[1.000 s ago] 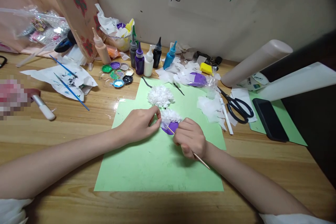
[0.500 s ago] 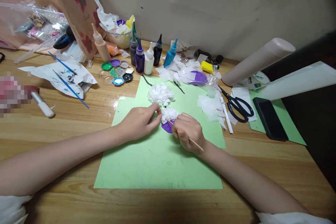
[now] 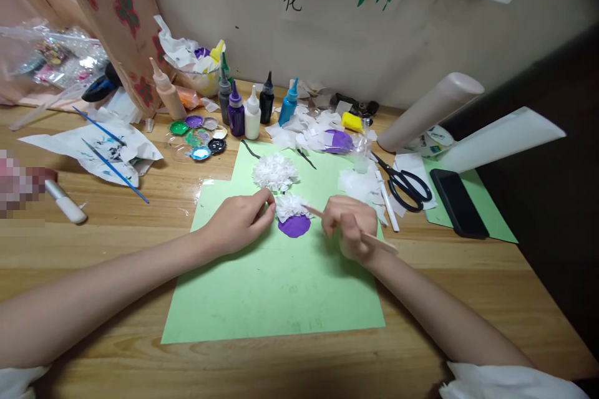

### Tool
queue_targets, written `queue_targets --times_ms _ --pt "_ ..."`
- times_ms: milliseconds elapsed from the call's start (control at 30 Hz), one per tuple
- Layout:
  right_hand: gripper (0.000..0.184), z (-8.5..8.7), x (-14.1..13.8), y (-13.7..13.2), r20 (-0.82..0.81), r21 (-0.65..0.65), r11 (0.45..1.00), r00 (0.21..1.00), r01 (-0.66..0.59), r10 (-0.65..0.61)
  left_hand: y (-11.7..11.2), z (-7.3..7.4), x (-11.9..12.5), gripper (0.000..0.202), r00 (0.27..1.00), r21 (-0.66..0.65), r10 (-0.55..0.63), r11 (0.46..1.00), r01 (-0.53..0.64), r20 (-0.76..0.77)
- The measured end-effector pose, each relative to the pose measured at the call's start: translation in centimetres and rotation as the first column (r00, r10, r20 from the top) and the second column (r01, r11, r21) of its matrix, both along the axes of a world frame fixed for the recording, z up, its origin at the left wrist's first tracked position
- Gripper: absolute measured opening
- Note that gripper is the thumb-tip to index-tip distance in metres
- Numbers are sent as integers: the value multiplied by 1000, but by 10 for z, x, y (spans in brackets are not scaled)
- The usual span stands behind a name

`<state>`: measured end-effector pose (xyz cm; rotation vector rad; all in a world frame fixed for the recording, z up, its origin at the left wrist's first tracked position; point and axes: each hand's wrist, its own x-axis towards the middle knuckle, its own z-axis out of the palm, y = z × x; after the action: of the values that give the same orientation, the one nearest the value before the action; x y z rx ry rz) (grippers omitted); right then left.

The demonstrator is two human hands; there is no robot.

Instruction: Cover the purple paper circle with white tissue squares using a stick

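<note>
My right hand [image 3: 350,224] is closed round a thin wooden stick [image 3: 381,243], its tip by the right edge of a small white tissue-paper cluster [image 3: 292,206]. That cluster covers the upper part of a purple clay disc [image 3: 294,226]; the disc's lower part is bare. At the cluster's left edge rests my left hand [image 3: 248,215], thumb and forefinger pinched together; what they hold, if anything, is hidden. Just above sits a larger white tissue-paper ball [image 3: 275,172] on the green paper [image 3: 281,287], near dark painted lines.
Paint bottles [image 3: 253,115] and a paint palette [image 3: 199,137] stand behind the paper. Tissue scraps [image 3: 360,184], scissors [image 3: 407,190] and a phone [image 3: 458,202] lie to the right. Blue paintbrushes [image 3: 116,171] rest on a stained tissue at left.
My right hand has moved right with the stick, away from the purple disc, which now shows more. My left hand stays by the cluster. The view has shifted slightly.
</note>
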<state>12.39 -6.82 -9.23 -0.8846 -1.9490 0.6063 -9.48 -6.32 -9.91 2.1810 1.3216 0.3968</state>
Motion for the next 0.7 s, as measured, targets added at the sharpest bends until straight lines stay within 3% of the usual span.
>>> queue_targets --times_ms 133,200,300,467,533,600,700 --pt "22 19 36 23 248 -45 952 927 303 -283 1 0 0 20 1000 4 -5 1000 5 -23" --pt "12 23 51 33 413 -45 945 867 324 -278 0 0 0 21 1000 15 -9 1000 9 -29" --pt "15 20 60 41 625 -70 943 751 325 -212 0 -1 0 22 1000 16 -6 1000 6 -28" --pt "12 15 51 43 721 -16 926 646 378 -251 1 2 1 23 998 -20 47 999 -46 28" --pt "14 16 51 42 694 -3 926 668 376 -269 2 4 1 23 996 -33 64 997 -63 54" --pt "13 21 51 41 599 -34 931 753 364 -273 1 5 1 21 994 -39 70 997 -67 89" --pt "14 30 45 35 340 -236 928 919 289 -199 0 7 0 16 981 -46 31 999 -23 189"
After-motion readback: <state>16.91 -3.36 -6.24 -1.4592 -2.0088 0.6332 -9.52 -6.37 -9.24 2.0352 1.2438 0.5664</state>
